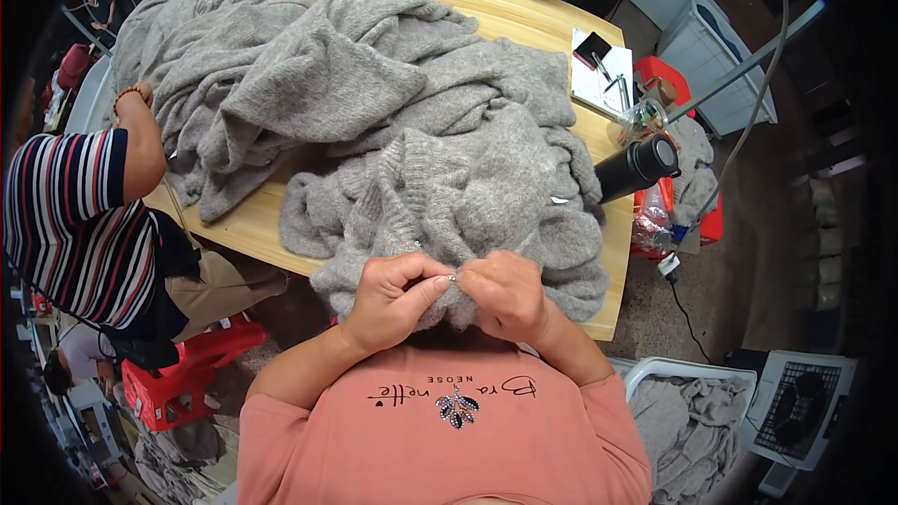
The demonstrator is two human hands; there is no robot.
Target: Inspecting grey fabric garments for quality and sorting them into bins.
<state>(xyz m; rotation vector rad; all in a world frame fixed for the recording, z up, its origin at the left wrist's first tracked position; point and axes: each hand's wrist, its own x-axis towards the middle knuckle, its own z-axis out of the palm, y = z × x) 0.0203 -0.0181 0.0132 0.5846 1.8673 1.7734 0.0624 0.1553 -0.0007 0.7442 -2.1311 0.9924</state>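
Observation:
A grey fuzzy knit garment (496,168) lies bunched at the near edge of the table, its ribbed part showing in the middle. Over its near side my left hand (391,297) is closed, thumb and forefinger pinched together. My right hand (507,295) is closed right beside it, the fingertips of both hands almost touching. Between them shows a small shiny bead-like piece (452,278), at the tip of my left thumb. Whether it is fixed to the garment cannot be made out. My right fingers hide whatever they pinch.
More grey knitwear (309,65) covers the wooden table (613,266) to the far left. A black bottle (638,168), a clear jar (639,122) and a notepad (599,84) stand at the right. A person in stripes (84,215) works at left. A bin of knitwear (687,430) sits lower right.

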